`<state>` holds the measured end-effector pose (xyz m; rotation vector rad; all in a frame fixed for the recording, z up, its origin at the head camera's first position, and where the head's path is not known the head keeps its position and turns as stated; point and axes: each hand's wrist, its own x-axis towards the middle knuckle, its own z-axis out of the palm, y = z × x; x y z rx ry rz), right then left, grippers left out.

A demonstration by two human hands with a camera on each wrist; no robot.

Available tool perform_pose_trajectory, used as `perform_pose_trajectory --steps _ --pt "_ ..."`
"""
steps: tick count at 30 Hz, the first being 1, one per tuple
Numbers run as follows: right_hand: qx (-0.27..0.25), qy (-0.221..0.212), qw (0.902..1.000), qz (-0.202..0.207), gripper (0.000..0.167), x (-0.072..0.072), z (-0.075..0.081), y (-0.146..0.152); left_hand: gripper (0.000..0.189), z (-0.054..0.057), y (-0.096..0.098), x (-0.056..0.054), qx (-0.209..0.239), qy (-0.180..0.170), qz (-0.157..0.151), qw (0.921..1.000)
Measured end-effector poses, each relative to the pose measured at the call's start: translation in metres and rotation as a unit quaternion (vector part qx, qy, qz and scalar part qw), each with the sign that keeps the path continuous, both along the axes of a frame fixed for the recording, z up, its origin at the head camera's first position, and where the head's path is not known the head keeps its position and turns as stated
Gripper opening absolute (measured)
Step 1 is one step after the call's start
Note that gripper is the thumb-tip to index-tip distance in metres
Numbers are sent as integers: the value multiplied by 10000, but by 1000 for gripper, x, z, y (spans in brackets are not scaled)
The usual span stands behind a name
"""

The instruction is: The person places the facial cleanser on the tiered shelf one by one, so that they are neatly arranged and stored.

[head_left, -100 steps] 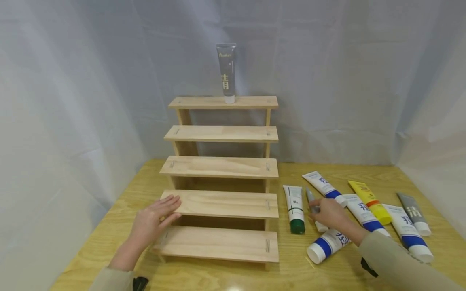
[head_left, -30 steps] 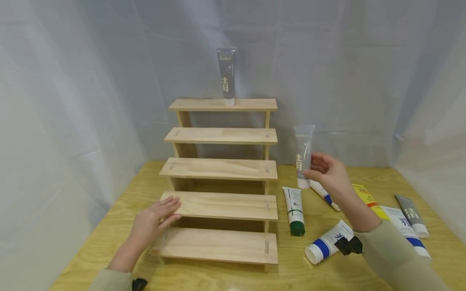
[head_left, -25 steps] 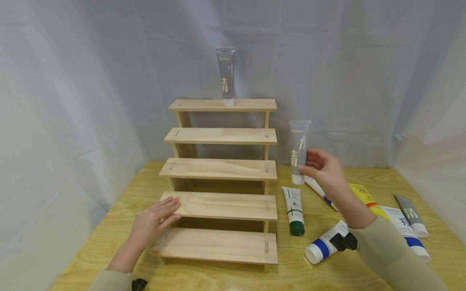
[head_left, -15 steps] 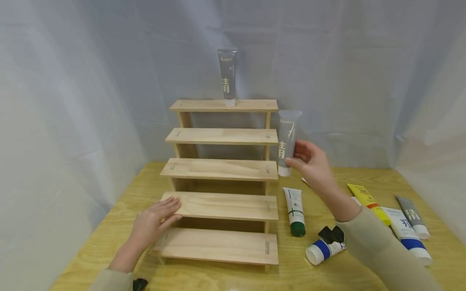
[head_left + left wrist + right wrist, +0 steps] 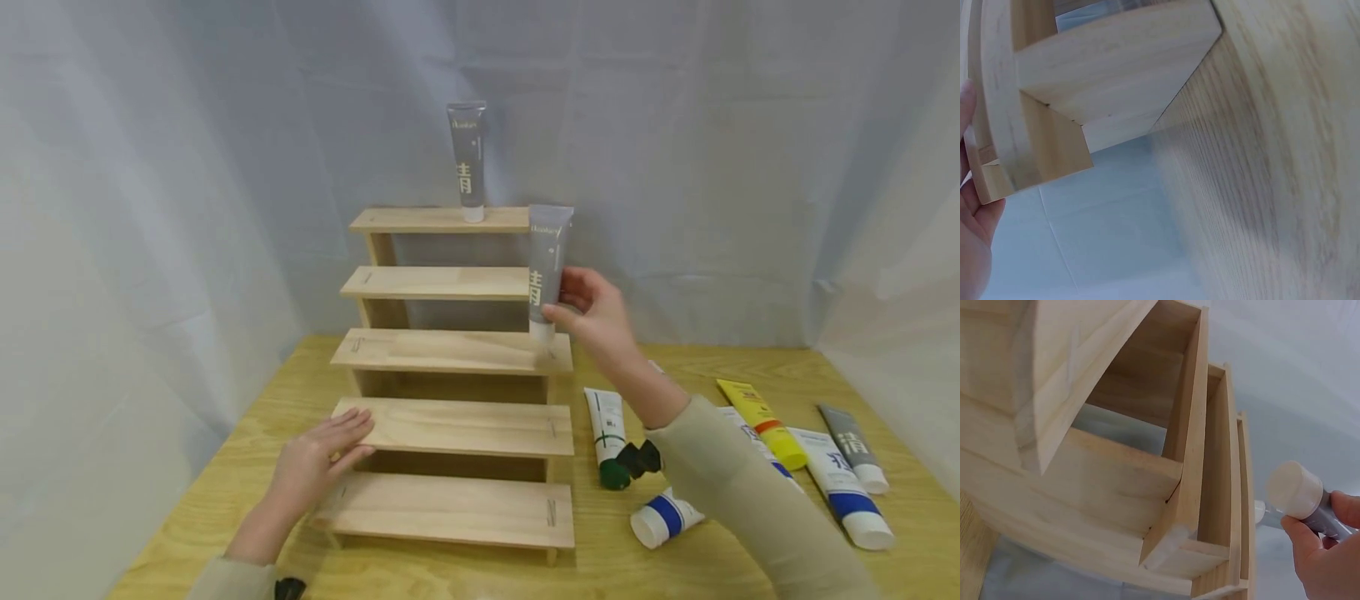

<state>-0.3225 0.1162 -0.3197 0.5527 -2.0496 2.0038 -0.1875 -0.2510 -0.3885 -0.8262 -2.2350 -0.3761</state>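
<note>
A light wooden stepped shelf [image 5: 450, 429] stands on the table. My left hand [image 5: 318, 450] holds the left end of its second-lowest step, fingers over the top and thumb by the front edge. With the right hand [image 5: 600, 321] I grip a grey tube [image 5: 548, 258] by its lower part, thumb in front, white cap down. In the head view it hangs upright before the right side of the upper steps; the right wrist view shows its white cap [image 5: 1294, 489] apart from the wood. A matching grey tube [image 5: 468, 158] stands cap-down on the top step.
Right of the shelf lie a white tube with a green cap [image 5: 604, 417], several white-and-blue tubes [image 5: 836, 475], a yellow tube [image 5: 757, 417] and another grey tube [image 5: 851, 442]. The right forearm partly covers some. Pale sheeting [image 5: 675, 167] hangs behind the table [image 5: 247, 433].
My right hand has picked up the grey tube from the table, raised it upright and carried it left to the shelf. The left hand has stayed on its step.
</note>
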Motion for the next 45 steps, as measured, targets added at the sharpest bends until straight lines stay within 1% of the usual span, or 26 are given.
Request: perform_pose_trajectory --steps 1,2,3,4,5,6,9,11,13,20,25,30,32,38,45 --pt "-47 12 10000 24 49 -4 -1 -3 47 0 0 0 2 5 0 10000" --pt "0 40 10000 -45 50 -9 -1 -6 47 0 -1 0 8 5 7 10000" --pt "83 42 9998 -157 50 17 23 -17 47 0 -1 0 14 5 13 10000" --pt "145 60 9996 -219 47 23 30 -23 48 0 -1 0 19 7 25 10000" --pt "173 114 9995 -244 47 26 35 -28 48 1 -2 1 22 10 34 10000" --pt "253 82 9990 -356 47 53 59 -38 48 1 -2 1 27 16 43 10000" --pt "276 55 9989 -367 46 59 68 -51 47 2 -2 1 21 47 45 10000" --pt "267 -6 9989 -375 46 56 70 -59 47 2 -2 1 15 69 40 10000" --pt "275 29 9989 -386 45 54 72 -66 48 2 -2 1 14 86 37 10000" --pt "210 395 9984 -353 42 44 73 -89 49 0 -1 2 43 123 69 9999" --pt "57 574 9979 -287 41 38 74 -102 51 -1 -1 1 48 164 59 9998" --pt "-245 605 9976 -221 40 34 75 -112 50 0 -1 2 32 171 35 9998" --pt "-291 619 9975 -179 39 32 76 -116 50 1 -1 3 38 169 26 9998" --pt "-170 845 9960 -217 40 27 78 -131 49 1 -2 4 70 138 16 9999" --pt "116 942 9949 -332 41 19 75 -144 51 1 -2 4 82 224 -46 9997"
